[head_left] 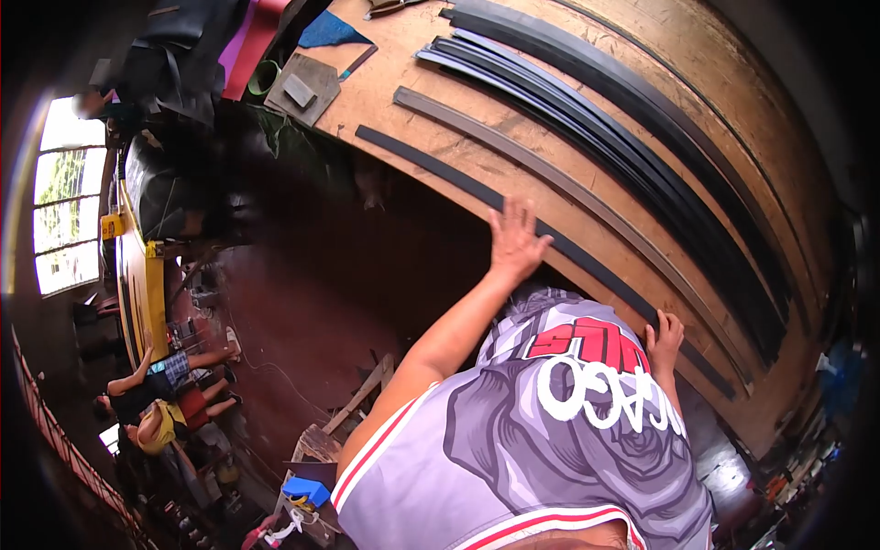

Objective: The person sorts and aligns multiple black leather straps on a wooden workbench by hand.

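A long black strip [431, 167] lies along the near edge of the wooden table, bowed by the lens. My left hand [520, 243] rests flat on its middle stretch, fingers spread. Farther right along the same strip, my right hand [665, 341] touches it with the fingertips, its fingers extended and the palm partly hidden. Just beyond runs a grey-brown strip [513, 158], parallel to the black one and apart from both hands. Behind that lies a bundle of dark strips [587, 128], with a wider stack of black strips [632, 87] farther back.
The wooden table [367, 108] has a board with a small block [299, 90] and a blue scrap [332, 32] at its left end. Black and pink sheets [243, 46] hang nearby. Two people [165, 403] sit off to the left, near a yellow-edged table [151, 302].
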A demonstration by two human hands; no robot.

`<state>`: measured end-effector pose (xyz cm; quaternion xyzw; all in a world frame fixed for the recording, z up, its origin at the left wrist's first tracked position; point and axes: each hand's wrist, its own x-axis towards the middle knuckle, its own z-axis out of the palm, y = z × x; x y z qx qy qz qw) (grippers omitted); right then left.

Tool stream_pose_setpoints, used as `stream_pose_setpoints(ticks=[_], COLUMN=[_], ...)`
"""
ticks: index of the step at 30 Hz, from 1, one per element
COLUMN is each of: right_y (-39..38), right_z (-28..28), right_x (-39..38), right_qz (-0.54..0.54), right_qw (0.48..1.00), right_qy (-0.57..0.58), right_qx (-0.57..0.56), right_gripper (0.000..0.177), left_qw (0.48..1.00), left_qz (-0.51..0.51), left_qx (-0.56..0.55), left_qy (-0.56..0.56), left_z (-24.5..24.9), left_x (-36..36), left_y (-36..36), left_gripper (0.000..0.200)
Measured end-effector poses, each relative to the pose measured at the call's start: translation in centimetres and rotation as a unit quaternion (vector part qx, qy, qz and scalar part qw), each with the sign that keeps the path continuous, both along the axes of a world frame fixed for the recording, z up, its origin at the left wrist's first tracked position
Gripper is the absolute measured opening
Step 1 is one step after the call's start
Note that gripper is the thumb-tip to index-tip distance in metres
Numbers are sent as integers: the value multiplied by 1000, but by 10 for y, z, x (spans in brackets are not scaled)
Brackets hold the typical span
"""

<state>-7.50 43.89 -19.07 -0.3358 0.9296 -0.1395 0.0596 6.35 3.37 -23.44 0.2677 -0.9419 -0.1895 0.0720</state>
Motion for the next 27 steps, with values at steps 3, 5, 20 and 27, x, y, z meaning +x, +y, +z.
stream_pose_setpoints(ticks=[3,5,20,27], right_y=[-14,-12,103,109], right_z=[-3,-2,-14,-4], right_x=[-5,-9,-22,-35], right_qz=[32,36,43,113], right_qw=[999,999,995,988], right_qy=[1,-8,12,-26], right_qx=[-15,-21,-87,-101], right_gripper=[42,40,39,43], left_qw=[1000,1000,982,953], left_qz=[-13,-21,177,185], left_qx=[18,-11,-22,198], left_qy=[-10,-12,-57,-135], left_z=[14,13,-4,-38], left_x=[-4,-2,3,79], left_y=[42,40,109,182], left_gripper=[83,79,74,64])
